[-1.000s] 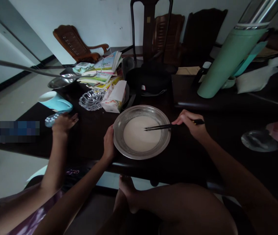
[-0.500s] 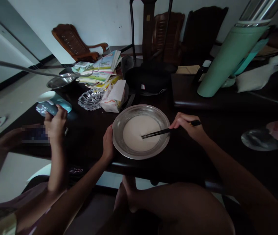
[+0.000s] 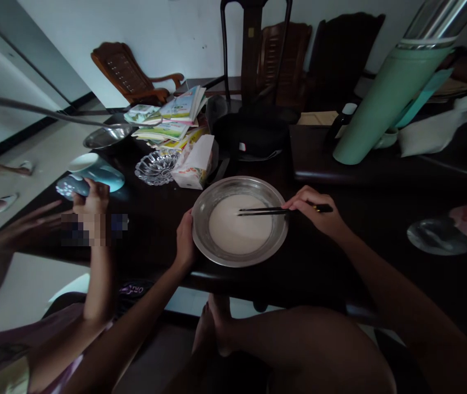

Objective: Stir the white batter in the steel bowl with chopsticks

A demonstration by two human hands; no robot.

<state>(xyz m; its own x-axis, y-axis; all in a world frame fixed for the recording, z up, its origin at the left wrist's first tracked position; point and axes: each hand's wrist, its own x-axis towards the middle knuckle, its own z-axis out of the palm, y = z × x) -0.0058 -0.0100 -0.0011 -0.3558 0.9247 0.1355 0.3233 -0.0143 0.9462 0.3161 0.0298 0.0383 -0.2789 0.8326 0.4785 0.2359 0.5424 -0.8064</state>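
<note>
A wide metal bowl (image 3: 201, 230) stands near the front edge of the dark table, holding a milky white liquid (image 3: 239, 232). My left hand (image 3: 184, 241) grips its left rim, the thumb side against the metal and the other fingers partly hidden behind the wall. In my right hand (image 3: 315, 210) is a pair of black chopsticks (image 3: 261, 210), held at the right rim. Their tips reach over the middle of the bowl, at or just above the liquid's surface; which of the two I cannot tell.
At left, another person's hand (image 3: 93, 197) is at a dark dotted object beside a blue mug (image 3: 102, 172). Behind my bowl are a glass dish (image 3: 157, 168), a tissue box (image 3: 195, 164) and booklets (image 3: 179, 109). A tall green thermos (image 3: 385, 109) stands at right.
The chopstick tips have swung away from me across the bowl, toward its far side. My left hand stays on the rim. At left, the other person's arms have shifted.
</note>
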